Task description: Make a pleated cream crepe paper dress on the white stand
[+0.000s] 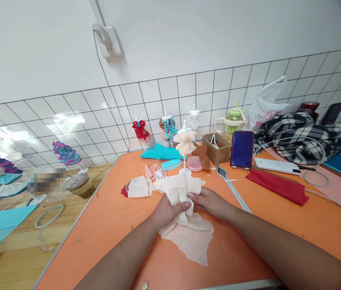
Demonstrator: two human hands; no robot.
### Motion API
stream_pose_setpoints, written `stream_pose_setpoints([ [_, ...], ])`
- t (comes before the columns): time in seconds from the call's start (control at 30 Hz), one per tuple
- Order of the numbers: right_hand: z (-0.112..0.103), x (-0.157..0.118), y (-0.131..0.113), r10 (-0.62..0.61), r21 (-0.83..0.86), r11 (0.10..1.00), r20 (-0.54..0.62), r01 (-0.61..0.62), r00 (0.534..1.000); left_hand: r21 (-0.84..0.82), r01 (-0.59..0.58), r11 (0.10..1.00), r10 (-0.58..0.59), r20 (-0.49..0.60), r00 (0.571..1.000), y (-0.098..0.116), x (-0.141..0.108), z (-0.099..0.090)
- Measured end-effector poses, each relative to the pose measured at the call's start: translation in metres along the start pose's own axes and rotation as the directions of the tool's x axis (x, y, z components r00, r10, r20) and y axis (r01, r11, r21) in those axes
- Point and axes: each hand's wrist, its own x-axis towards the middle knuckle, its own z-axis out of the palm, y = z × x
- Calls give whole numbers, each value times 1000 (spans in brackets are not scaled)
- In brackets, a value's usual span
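Two bare hands work above an orange table (107, 241), in front of a small white dress form (184, 129) that stands close to the wall. Both grips are closed on one cream sheet (173, 187), directly in front of the dress form. The left hand (167, 211) holds the sheet from its left side, thumb laid over the gathered middle. The right hand (208, 201) pinches the same bunched part from the other side, thumb and fingers drawn together, with the two thumbs near each other. Above the grips the sheet spreads in a wide, soft fold; below them it fans out, thin and finely wrinkled, with a ragged lower edge. Whether it is paper or cloth, I cannot tell.

The dress form wears a cream ruffle (185, 141), pleated and flared like a bow. Just right of the form sits a shallow, round pink bowl (194, 163); farther right come a square wooden box (217, 148) and a glossy, dark-screened phone (242, 149) standing upright. Behind and left of the form lies a smooth turquoise sheet (160, 152), folded to a point. Well to its right, a flat red strip (276, 186) lies on the table.
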Motion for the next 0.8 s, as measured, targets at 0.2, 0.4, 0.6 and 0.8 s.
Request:
stream_pose_setpoints([
  [0.2, -3, 0, -3, -45, -49, 998, 15, 46, 999, -6, 4, 1000, -4, 11, 1000, 4, -1, -1],
  [0.4, -4, -1, -5, 9, -101, 995, -43, -14, 999, -121, 16, 993, -28, -98, 995, 11, -1, -11],
  [0.6, -3, 0, 3, 43, -109, 993, -56, -49, 997, 62, 35, 997, -24, -179, 984, 14, -2, -13],
  [0.8, -2, 2, 7, -15, -26, 1000, -9, 14, 1000, 21, 29, 999, -27, -99, 995, 12, -3, -10],
])
